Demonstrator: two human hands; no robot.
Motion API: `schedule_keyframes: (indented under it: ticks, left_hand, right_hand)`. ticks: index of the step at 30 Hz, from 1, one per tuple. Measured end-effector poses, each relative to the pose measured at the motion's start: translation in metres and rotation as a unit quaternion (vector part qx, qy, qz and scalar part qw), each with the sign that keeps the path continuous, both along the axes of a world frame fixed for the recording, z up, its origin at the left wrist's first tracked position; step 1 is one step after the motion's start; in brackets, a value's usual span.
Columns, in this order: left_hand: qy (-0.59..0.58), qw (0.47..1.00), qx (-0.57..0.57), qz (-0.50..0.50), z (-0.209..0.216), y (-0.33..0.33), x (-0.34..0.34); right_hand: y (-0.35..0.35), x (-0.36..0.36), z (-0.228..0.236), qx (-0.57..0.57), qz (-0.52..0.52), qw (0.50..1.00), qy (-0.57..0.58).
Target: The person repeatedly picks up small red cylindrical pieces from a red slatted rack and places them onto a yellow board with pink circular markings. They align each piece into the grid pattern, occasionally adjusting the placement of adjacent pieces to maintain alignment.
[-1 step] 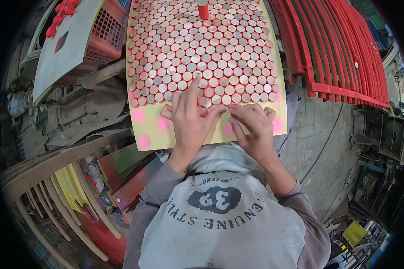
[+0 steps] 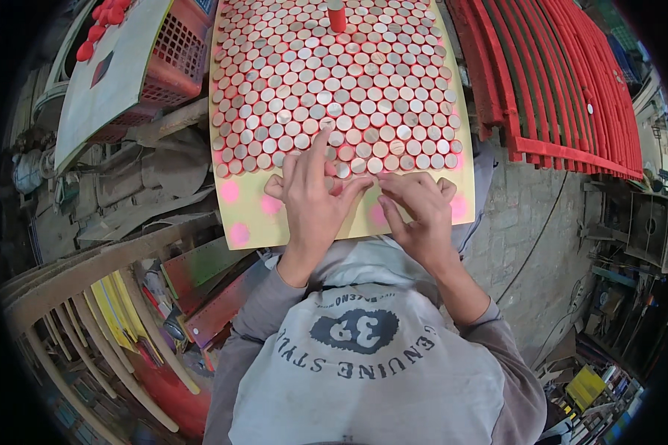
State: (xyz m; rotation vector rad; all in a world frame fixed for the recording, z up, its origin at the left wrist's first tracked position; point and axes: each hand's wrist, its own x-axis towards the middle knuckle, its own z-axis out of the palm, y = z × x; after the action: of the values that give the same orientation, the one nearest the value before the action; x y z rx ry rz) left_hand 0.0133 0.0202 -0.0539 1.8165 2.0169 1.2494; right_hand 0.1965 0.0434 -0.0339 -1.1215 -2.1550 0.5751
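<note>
**Head view: hands working the cap board**

We're pressing our left hand (image 2: 313, 196) flat, fingers spread, on the lowest rows of red caps (image 2: 334, 81) covering the yellow board (image 2: 249, 215). Our right hand (image 2: 417, 211) is curling beside it, fingertips pinching at the bottom row; whether it's gripping a cap, we can't tell.

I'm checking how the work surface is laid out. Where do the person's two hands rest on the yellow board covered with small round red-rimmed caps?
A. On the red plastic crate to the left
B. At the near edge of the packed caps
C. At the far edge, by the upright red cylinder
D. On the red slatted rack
B: the left hand and right hand lie side by side at the nearest row of round red-rimmed caps on the yellow board, fingertips touching them.
</note>
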Motion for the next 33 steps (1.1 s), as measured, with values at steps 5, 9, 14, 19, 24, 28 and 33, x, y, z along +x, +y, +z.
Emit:
schedule_keyframes:
  ticks: [5,9,14,19,24,28,33]
  left_hand:
    - [0.018,0.999,-0.028,0.040,0.000,-0.016,-0.011]
    - [0.036,0.997,-0.045,0.056,0.000,-0.026,-0.017]
    - [0.001,0.998,-0.021,0.060,-0.001,-0.031,-0.025]
    - [-0.006,0.996,-0.045,0.082,-0.009,-0.039,-0.028]
    - [-0.010,0.997,-0.037,0.067,-0.003,-0.029,-0.022]
    - [-0.006,0.997,-0.039,0.070,-0.004,-0.027,-0.022]
    - [-0.003,0.996,-0.042,0.078,-0.005,-0.028,-0.023]
  right_hand:
    - [-0.002,-0.002,-0.002,0.004,0.007,1.000,0.005]
    - [0.000,-0.007,-0.002,-0.004,0.009,1.000,0.008]
    - [-0.004,0.004,0.006,-0.035,-0.005,0.999,0.008]
    - [-0.007,0.022,0.011,-0.053,-0.061,0.997,-0.006]
    - [-0.008,0.026,0.011,-0.049,-0.098,0.994,-0.003]
    - [-0.009,0.017,0.013,-0.063,-0.063,0.995,0.041]
    - [-0.011,-0.018,0.016,-0.101,0.040,0.994,0.010]
